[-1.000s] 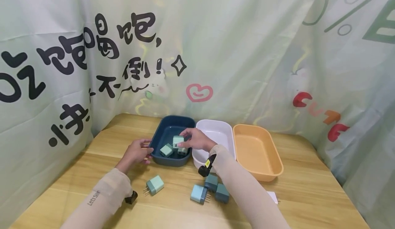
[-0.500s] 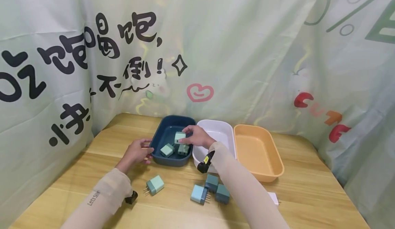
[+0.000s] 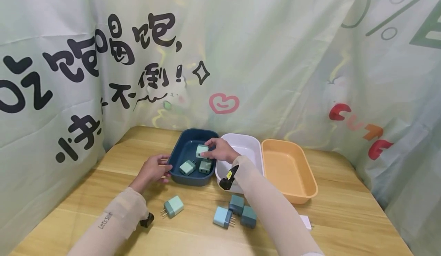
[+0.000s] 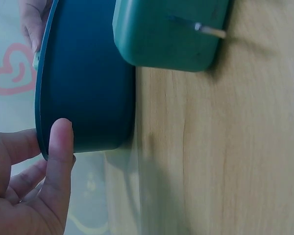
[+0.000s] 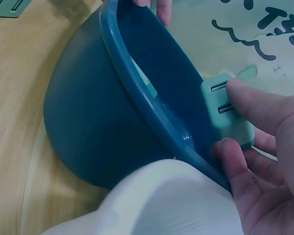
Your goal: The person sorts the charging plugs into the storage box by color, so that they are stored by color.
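Observation:
My right hand [image 3: 221, 151] pinches a light green charger plug [image 3: 201, 151] above the dark blue tray [image 3: 191, 181]. In the right wrist view two slots show on the held plug [image 5: 216, 115], which is close over the tray's rim. Two more green charger plugs lie in the tray, a left one [image 3: 187, 168] and a right one [image 3: 204, 167]. At the tray's left side my left hand [image 3: 155, 169] grips the rim, its thumb [image 4: 61, 142] on the outer wall in the left wrist view.
A white tray [image 3: 242, 138] and an orange tray [image 3: 284, 164] stand to the right. On the table in front lie a green plug [image 3: 173, 206], a light blue plug [image 3: 222, 217], two dark teal plugs [image 3: 248, 216] and a white plug [image 3: 305, 222]. A printed curtain [image 3: 268, 56] hangs behind.
My right hand has moved slightly up and to the right with the green charger plug, uncovering more of the right plug in the tray. The left hand keeps its place on the rim.

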`<state>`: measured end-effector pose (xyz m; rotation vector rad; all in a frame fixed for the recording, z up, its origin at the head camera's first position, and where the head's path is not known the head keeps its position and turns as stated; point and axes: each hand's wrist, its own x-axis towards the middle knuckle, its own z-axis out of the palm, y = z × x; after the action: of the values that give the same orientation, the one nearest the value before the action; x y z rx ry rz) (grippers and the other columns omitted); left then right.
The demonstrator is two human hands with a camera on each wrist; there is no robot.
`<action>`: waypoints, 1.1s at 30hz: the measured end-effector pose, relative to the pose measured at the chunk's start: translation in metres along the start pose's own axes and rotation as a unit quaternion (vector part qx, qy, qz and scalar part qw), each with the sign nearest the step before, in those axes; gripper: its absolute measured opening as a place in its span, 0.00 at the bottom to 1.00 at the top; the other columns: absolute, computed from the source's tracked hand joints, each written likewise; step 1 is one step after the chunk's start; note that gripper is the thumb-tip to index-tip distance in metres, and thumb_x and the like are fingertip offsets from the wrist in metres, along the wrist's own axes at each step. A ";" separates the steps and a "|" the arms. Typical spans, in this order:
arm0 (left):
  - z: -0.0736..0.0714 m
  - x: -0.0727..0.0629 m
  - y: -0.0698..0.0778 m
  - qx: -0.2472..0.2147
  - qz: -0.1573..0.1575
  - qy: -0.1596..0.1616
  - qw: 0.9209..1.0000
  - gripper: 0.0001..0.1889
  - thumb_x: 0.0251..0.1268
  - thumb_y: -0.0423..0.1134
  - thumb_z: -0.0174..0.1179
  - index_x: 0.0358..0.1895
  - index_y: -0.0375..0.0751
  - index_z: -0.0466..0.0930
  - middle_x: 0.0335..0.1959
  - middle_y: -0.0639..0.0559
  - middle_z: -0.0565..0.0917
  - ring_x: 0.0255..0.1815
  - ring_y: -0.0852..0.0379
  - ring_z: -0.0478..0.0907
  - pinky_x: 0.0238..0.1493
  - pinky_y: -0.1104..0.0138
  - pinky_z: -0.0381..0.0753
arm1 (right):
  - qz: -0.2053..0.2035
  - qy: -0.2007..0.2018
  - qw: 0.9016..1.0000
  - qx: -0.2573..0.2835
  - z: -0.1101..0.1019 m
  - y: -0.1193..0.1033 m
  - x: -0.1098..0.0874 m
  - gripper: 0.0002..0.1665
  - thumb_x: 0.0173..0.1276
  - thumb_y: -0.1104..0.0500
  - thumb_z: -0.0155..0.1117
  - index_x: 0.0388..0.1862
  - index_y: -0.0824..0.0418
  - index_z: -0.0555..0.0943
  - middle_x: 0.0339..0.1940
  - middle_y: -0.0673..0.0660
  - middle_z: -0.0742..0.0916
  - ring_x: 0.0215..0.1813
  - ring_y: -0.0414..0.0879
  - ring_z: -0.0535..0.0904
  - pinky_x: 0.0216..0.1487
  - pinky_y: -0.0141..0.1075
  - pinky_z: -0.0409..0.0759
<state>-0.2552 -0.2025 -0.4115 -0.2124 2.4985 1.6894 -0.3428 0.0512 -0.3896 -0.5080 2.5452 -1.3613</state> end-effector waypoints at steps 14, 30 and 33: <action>0.003 -0.001 0.003 -0.004 -0.002 -0.006 1.000 0.25 0.68 0.26 0.55 0.68 0.35 0.65 0.59 0.31 0.71 0.32 0.49 0.81 0.28 0.61 0.85 | -0.008 0.043 0.998 0.034 0.002 0.005 0.001 0.16 0.65 0.60 0.68 0.49 0.67 0.79 0.40 0.57 0.83 0.34 0.48 0.83 0.41 0.37 0.84; 0.000 -0.001 0.002 0.005 -0.002 -0.005 1.000 0.25 0.69 0.27 0.55 0.69 0.35 0.65 0.60 0.31 0.71 0.32 0.50 0.81 0.29 0.60 0.85 | -0.026 -0.035 0.989 0.142 0.010 -0.012 -0.026 0.16 0.76 0.64 0.51 0.56 0.73 0.74 0.53 0.71 0.80 0.45 0.56 0.83 0.49 0.43 0.82; 0.000 -0.002 0.003 0.004 -0.003 -0.006 1.000 0.25 0.69 0.27 0.55 0.69 0.35 0.65 0.60 0.31 0.71 0.32 0.50 0.81 0.29 0.60 0.85 | -0.019 -0.063 0.981 0.184 0.014 -0.016 -0.035 0.18 0.77 0.65 0.45 0.58 0.75 0.71 0.55 0.73 0.78 0.48 0.60 0.82 0.52 0.46 0.81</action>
<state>-0.2533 -0.2012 -0.4087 -0.2071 2.4921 1.6739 -0.3023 0.0463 -0.3830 -0.5510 2.1240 -1.7026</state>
